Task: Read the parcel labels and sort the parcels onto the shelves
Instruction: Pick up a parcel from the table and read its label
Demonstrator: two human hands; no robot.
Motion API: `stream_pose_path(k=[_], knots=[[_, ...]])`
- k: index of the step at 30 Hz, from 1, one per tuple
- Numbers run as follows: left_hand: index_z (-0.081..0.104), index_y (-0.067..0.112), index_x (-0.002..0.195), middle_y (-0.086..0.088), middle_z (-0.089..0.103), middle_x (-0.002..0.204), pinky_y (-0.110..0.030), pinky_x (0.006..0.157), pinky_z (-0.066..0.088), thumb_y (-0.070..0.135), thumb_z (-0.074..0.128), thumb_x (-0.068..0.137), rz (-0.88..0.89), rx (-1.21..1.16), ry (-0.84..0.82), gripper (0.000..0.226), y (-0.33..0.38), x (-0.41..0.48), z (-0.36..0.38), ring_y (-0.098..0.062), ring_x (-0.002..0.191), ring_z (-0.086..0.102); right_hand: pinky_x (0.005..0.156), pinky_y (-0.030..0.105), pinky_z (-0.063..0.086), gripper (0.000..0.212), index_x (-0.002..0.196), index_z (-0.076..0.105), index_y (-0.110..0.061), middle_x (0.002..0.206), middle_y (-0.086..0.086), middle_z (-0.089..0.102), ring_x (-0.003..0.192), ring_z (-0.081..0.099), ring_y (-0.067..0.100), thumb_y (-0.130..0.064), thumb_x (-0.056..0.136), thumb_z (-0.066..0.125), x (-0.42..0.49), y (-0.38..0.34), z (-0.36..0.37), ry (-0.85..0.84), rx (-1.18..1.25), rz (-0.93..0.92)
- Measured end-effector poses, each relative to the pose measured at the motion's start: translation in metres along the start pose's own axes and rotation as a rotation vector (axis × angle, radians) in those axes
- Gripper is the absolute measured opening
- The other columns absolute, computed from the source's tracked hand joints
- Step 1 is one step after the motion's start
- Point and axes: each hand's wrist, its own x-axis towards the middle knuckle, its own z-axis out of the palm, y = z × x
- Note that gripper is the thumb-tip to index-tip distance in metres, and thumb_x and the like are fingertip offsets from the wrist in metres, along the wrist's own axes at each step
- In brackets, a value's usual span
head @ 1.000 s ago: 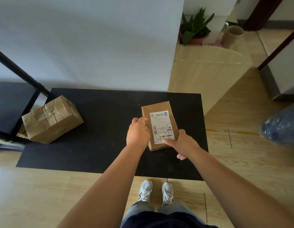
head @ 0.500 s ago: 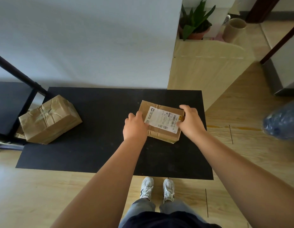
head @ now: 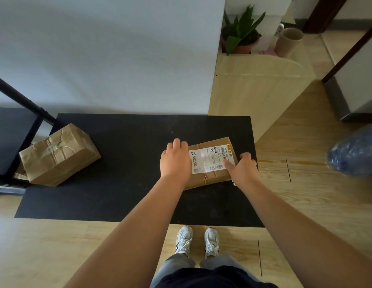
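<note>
A small brown parcel [head: 212, 177] with a white printed label [head: 210, 157] lies lengthwise across the right part of the black mat [head: 127, 183]. My left hand [head: 175, 161] grips its left end. My right hand [head: 243, 170] holds its right end, with the index finger laid on the label near the barcode. A bigger brown taped parcel [head: 58, 155] sits at the mat's left edge, beside the black shelf frame [head: 16, 129].
A white wall runs behind the mat. A light wooden cabinet [head: 260, 90] stands at the right back, with a potted plant [head: 241, 32] and a cardboard tube [head: 288, 41] beyond it. A blue plastic bag [head: 355, 151] lies on the wooden floor at the far right. My shoes [head: 196, 240] are at the mat's near edge.
Both hands turned the small parcel from upright to lying crosswise and shifted it to the right on the mat. My right hand slid from its top corner to its lower right end.
</note>
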Motion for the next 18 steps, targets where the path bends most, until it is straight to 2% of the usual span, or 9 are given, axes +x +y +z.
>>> stream_pose_path(k=[2,3,6,8,10,12,15,18], knots=[[0.040,0.015,0.148,-0.006,0.043,0.150,-0.038,0.110,0.037,0.022,0.060,0.096,0.073,0.004,-0.076,0.056,-0.001,0.010,-0.001,-0.025,0.136,0.043,0.069,0.033,0.052,0.069,0.146,0.033,-0.013,0.140,0.015,0.045,0.107,0.061,0.030,-0.033,0.090,0.067,0.002,-0.005,-0.002,0.000,0.008,-0.041],[0.036,0.016,0.151,-0.007,0.042,0.153,-0.039,0.113,0.035,0.023,0.059,0.097,0.067,-0.004,-0.122,0.060,-0.001,0.013,-0.001,-0.026,0.139,0.041,0.067,0.031,0.050,0.067,0.146,0.034,-0.014,0.140,0.015,0.045,0.103,0.061,0.027,-0.030,0.090,0.068,0.003,-0.008,-0.003,0.008,0.013,-0.065],[0.034,0.017,0.151,-0.008,0.048,0.147,-0.040,0.108,0.041,0.030,0.058,0.098,-0.047,-0.015,-0.154,0.060,-0.003,0.014,0.003,-0.027,0.134,0.047,0.054,0.020,0.040,0.066,0.147,0.034,-0.018,0.142,0.012,0.043,0.089,0.054,0.015,-0.022,0.090,0.068,0.007,-0.015,-0.003,0.018,0.029,-0.158],[0.037,0.017,0.149,-0.007,0.051,0.142,-0.040,0.105,0.044,0.038,0.057,0.098,-0.122,-0.005,-0.138,0.058,-0.005,0.009,0.005,-0.027,0.130,0.050,0.052,0.016,0.036,0.072,0.151,0.030,-0.020,0.145,0.009,0.043,0.094,0.057,0.014,-0.018,0.090,0.068,0.007,-0.021,-0.001,0.016,0.071,-0.196],[0.039,0.018,0.147,-0.007,0.053,0.140,-0.041,0.103,0.048,0.044,0.057,0.097,-0.187,-0.033,-0.144,0.060,-0.005,0.004,0.008,-0.027,0.128,0.051,0.059,0.016,0.042,0.076,0.152,0.027,-0.022,0.146,0.008,0.045,0.108,0.063,0.019,-0.017,0.089,0.070,0.006,-0.024,0.004,0.010,0.118,-0.207],[0.040,0.018,0.146,-0.007,0.053,0.139,-0.042,0.100,0.051,0.049,0.058,0.095,-0.243,-0.078,-0.167,0.063,-0.005,0.001,0.010,-0.027,0.127,0.052,0.071,0.021,0.046,0.076,0.151,0.029,-0.022,0.144,0.006,0.050,0.117,0.062,0.021,-0.018,0.088,0.071,0.002,-0.024,0.009,-0.033,0.132,-0.212],[0.043,0.016,0.144,-0.007,0.053,0.136,-0.040,0.092,0.052,0.052,0.058,0.093,-0.330,-0.175,-0.206,0.063,-0.003,-0.002,0.012,-0.027,0.126,0.052,0.077,0.025,0.045,0.068,0.147,0.034,-0.018,0.138,0.005,0.055,0.121,0.059,0.022,-0.023,0.089,0.070,-0.005,-0.019,0.016,-0.116,0.079,-0.196],[0.046,0.014,0.141,-0.009,0.053,0.134,-0.038,0.085,0.052,0.053,0.056,0.094,-0.388,-0.261,-0.242,0.062,-0.002,-0.005,0.015,-0.028,0.121,0.056,0.076,0.026,0.048,0.065,0.146,0.038,-0.014,0.135,0.006,0.058,0.117,0.061,0.022,-0.030,0.090,0.068,-0.012,-0.011,0.020,-0.167,0.009,-0.167]])
